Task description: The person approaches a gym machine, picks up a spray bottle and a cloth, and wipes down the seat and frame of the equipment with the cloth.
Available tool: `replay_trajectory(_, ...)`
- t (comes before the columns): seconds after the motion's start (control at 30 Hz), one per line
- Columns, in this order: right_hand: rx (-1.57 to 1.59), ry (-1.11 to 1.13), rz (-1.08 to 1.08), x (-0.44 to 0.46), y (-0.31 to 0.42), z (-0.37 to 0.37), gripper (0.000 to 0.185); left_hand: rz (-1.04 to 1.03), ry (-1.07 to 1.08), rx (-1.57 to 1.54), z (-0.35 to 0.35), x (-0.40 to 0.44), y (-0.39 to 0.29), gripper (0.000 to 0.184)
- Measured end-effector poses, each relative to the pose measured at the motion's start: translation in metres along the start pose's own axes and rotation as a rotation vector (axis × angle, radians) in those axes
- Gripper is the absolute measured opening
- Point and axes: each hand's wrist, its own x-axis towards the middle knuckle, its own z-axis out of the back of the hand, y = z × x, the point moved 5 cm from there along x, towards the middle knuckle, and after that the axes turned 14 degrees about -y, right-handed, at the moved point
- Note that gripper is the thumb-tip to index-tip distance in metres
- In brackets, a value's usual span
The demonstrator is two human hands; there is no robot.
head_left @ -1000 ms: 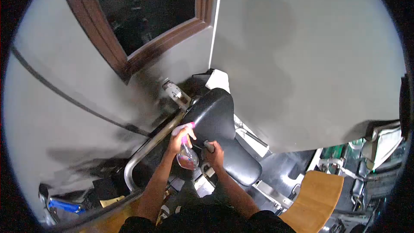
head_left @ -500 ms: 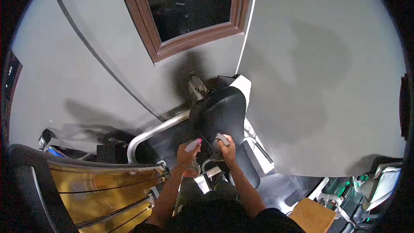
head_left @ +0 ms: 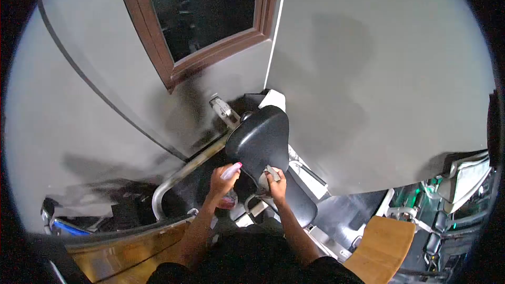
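Note:
My left hand [head_left: 221, 183] is closed around the neck of a spray bottle [head_left: 227, 201] with a pink-tipped white head and reddish liquid low in its clear body. In my right hand [head_left: 277, 185] is a grey cloth [head_left: 272, 172], pinched between the fingers. Both hands are at the near edge of a black padded backrest [head_left: 259, 137], with the bottle to its left and the cloth over its lower end. A black seat pad [head_left: 299, 200] lies just right of my right hand.
A bent metal rail [head_left: 176, 177] curves along the left. Beyond the backrest stand grey walls and a brown-framed window [head_left: 210, 52]. A tan board [head_left: 383, 244] is at the lower right, near more metal equipment [head_left: 410, 211]. An amber panel [head_left: 121, 255] fills the lower left.
The view has swung right and then partly back left. My right hand with the cloth has come up to the backrest's lower end. The spray bottle's head now tilts up to the right.

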Motion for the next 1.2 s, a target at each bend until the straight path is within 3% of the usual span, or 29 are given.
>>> replay_trajectory(0.03, -0.006, -0.018, 0.002, -0.008, 0.006, -0.001, 0.021, 0.027, 0.07, -0.102, 0.003, 0.005, 0.0, 0.026)
replay_trajectory(0.07, 0.01, -0.04, -0.04, -0.015, 0.009, -0.004, 0.021, -0.102, 0.026, -0.072, 0.0, 0.02, 0.032, 0.022)
replay_trajectory(0.13, 0.098, -0.064, -0.17, -0.028, 0.001, -0.008, 0.021, -0.114, 0.192, -0.14, 0.008, 0.031, -0.009, 0.022)
replay_trajectory(0.2, 0.056, -0.161, -0.03, -0.044, -0.006, -0.013, 0.023, -0.111, 0.41, -0.182, 0.008, 0.044, -0.044, 0.022)
replay_trajectory(0.3, -0.045, -0.23, 0.057, -0.057, 0.018, -0.021, 0.024, -0.111, 0.528, -0.175, 0.002, 0.061, -0.058, 0.024)
replay_trajectory(0.37, -0.222, -0.249, 0.127, -0.065, 0.071, -0.034, 0.025, -0.155, 0.585, -0.153, -0.006, 0.072, -0.052, 0.025)
replay_trajectory(0.47, -0.202, -0.297, 0.297, -0.059, 0.078, -0.059, 0.028, -0.214, 0.668, -0.146, -0.013, 0.079, -0.057, 0.025)
replay_trajectory(0.6, -0.269, -0.383, 0.407, -0.064, 0.068, -0.082, 0.028, -0.092, 0.712, -0.282, -0.016, 0.088, -0.049, 0.028)
replay_trajectory(0.7, -0.288, -0.418, 0.342, -0.067, 0.042, -0.071, 0.028, -0.079, 0.74, -0.297, -0.016, 0.091, -0.043, 0.031)
replay_trajectory(0.83, -0.279, -0.492, -0.021, -0.062, -0.011, -0.053, 0.028, -0.017, 0.813, -0.364, -0.022, 0.1, -0.035, 0.033)
replay_trajectory(0.9, -0.304, -0.522, -0.012, -0.062, -0.001, -0.059, 0.027, -0.04, 0.848, -0.332, -0.024, 0.103, -0.033, 0.033)
replay_trajectory(0.97, -0.296, -0.537, 0.206, -0.066, 0.035, -0.074, 0.027, -0.042, 0.828, -0.352, -0.024, 0.104, -0.032, 0.032)
replay_trajectory(1.03, -0.214, -0.516, 0.272, -0.076, 0.062, -0.089, 0.026, -0.023, 0.839, -0.347, -0.022, 0.104, -0.032, 0.032)
replay_trajectory(1.2, -0.278, -0.631, 0.224, -0.081, 0.014, -0.082, 0.022, 0.005, 0.829, -0.348, -0.02, 0.104, -0.031, 0.033)
